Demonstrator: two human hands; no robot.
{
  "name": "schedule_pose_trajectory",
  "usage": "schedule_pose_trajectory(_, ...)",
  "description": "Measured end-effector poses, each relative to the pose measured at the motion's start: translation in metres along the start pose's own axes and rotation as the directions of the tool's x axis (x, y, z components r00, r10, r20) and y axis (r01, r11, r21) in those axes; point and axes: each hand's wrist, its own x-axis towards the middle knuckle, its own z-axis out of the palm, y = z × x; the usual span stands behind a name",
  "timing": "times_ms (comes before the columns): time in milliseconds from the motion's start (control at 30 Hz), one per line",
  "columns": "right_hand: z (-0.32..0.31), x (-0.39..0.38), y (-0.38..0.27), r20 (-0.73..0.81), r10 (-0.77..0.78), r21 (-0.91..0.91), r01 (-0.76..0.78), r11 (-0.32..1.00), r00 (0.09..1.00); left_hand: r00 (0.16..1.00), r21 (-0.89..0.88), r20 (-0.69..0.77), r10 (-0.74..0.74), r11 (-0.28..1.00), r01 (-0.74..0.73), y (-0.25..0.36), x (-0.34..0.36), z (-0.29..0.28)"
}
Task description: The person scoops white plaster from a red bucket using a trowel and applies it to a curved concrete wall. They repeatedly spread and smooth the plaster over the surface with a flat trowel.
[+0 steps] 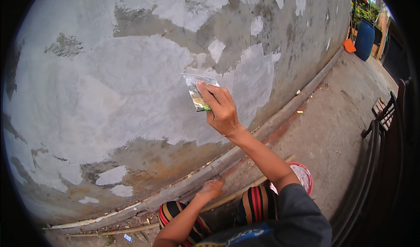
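Observation:
My right hand [224,111] grips a flat metal putty scraper [197,89] with a green edge. Its blade lies against the grey wall [153,124], over a broad patch of pale smooth putty [131,72]. Near my knees, at the foot of the wall, my left hand [213,189] is low with its fingers curled; what they hold, if anything, is hidden. Partly behind my right arm stands a red bucket [311,183] with white paste in it.
A concrete ledge [280,120] runs along the wall's base, and a bamboo pole [232,197] lies beside it. Right of me stands a dark wooden bench [380,159]. A blue barrel [365,40] and an orange object [349,45] are at the far right.

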Motion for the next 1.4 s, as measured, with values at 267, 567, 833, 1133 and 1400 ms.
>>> schedule_pose_trajectory(267, 0.029, 0.021, -0.016, -0.094, 0.12, -0.083, -0.128, 0.988, 0.988, 0.999, 0.028, -0.018, 0.046, 0.999, -0.045, 0.005, 0.005, -0.01)
schedule_pose_trajectory(567, 0.015, 0.039, 0.004, -0.163, 0.158, -0.072, -0.171, 0.983, 0.974, 0.998, 0.038, -0.019, 0.06, 0.997, -0.06, 0.014, 0.01, -0.012)
schedule_pose_trajectory(833, 0.003, 0.033, 0.004, -0.169, -0.005, -0.067, -0.007, 0.998, 0.986, 0.998, 0.006, -0.012, 0.061, 0.998, -0.061, 0.011, 0.009, -0.007)
schedule_pose_trajectory(1133, 0.042, 0.019, 0.008, -0.096, 0.056, -0.034, -0.059, 0.998, 0.994, 0.998, 0.061, -0.053, 0.044, 0.997, -0.041, 0.011, -0.006, -0.008)
schedule_pose_trajectory(1400, 0.013, -0.014, -0.001, 0.057, -0.008, 0.061, 0.004, 0.998, 0.998, 0.998, 0.054, 0.028, 0.059, 0.997, -0.061, 0.014, 0.009, 0.003)
